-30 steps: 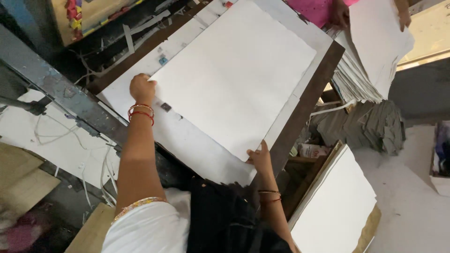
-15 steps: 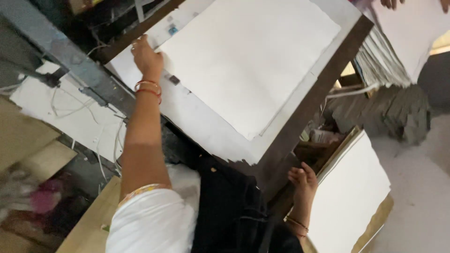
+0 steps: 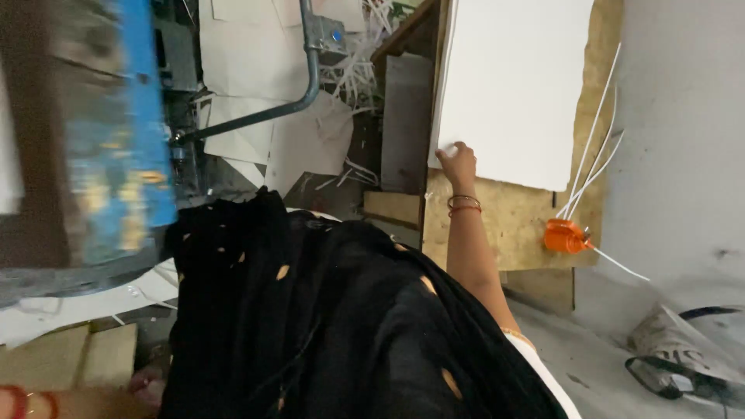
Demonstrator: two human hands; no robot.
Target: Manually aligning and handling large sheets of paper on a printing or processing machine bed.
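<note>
A stack of large white paper sheets (image 3: 512, 85) lies on a plywood board (image 3: 512, 221) low at my right side. My right hand (image 3: 458, 164), with thin bangles on the wrist, reaches down to the stack's near corner, and its fingers close on the edge of the top sheets. My black garment (image 3: 326, 326) fills the lower middle of the view. At the bottom left edge a forearm with red bangles (image 3: 23, 403) shows, but my left hand itself is cut off by the frame.
A blue machine part (image 3: 128, 132) blurs past on the left. A grey metal pipe (image 3: 310, 70) runs over loose sheets and paper scraps (image 3: 357, 70). An orange object (image 3: 565, 235) with white straps (image 3: 597, 140) sits on the board. Crumpled newspaper (image 3: 683, 349) lies on the floor.
The view has swung off the work table down to my right side. My right hand dropped from the table edge to the lower stack. My left hand left the sheet on the table.
</note>
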